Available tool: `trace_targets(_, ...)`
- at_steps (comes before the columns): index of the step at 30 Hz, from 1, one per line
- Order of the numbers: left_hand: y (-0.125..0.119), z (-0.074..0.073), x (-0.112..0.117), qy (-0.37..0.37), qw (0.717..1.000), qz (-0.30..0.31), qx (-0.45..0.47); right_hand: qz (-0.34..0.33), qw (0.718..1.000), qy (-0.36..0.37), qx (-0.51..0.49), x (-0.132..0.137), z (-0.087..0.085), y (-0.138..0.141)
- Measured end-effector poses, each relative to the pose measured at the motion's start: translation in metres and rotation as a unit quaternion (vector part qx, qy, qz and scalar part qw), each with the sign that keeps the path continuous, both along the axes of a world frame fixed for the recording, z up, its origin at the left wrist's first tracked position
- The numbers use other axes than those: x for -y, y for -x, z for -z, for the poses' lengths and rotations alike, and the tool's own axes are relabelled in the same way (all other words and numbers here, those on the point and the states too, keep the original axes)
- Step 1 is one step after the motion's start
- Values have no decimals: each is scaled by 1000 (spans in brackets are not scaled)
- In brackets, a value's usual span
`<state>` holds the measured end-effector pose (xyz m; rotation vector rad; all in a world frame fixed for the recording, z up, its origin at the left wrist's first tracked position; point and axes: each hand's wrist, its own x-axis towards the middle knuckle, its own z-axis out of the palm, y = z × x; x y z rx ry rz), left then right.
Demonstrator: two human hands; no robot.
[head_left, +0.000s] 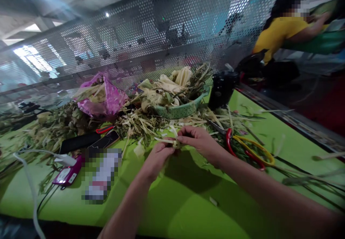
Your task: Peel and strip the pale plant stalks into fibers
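Note:
Over the middle of the green table, my left hand and my right hand meet with fingertips pinched together. Between them is a small piece made of pale plant-fibre strips, with loose ends sticking up and to the left. My fingers hide part of it. Just right of my right hand lie scissors with red handles and another pair with yellow handles. A pale scrap rests on the table left of my left hand.
Behind my hands stands a green basket heaped with dried husks, beside a pink plastic bag and a dark container. Phones, a purple power strip and a white cable lie left. A person in yellow sits beyond.

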<state>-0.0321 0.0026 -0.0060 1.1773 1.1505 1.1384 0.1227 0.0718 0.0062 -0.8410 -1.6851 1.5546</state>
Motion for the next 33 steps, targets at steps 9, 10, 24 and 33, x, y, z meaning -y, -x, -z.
trace_targets(9,0,0,2,-37,995,22,-91,96,992,-83,-7,-2,13,3)
trace_targets(10,0,0,2,-36,995,27,-85,104,991,-83,-4,-4,14,3)
trace_targets(24,-6,13,-5,-53,985,29,-164,13,908,-382,170,-3,-7,-9)
trace_targets(33,-8,14,1,-68,974,70,-202,39,944,-305,122,-3,2,-3)
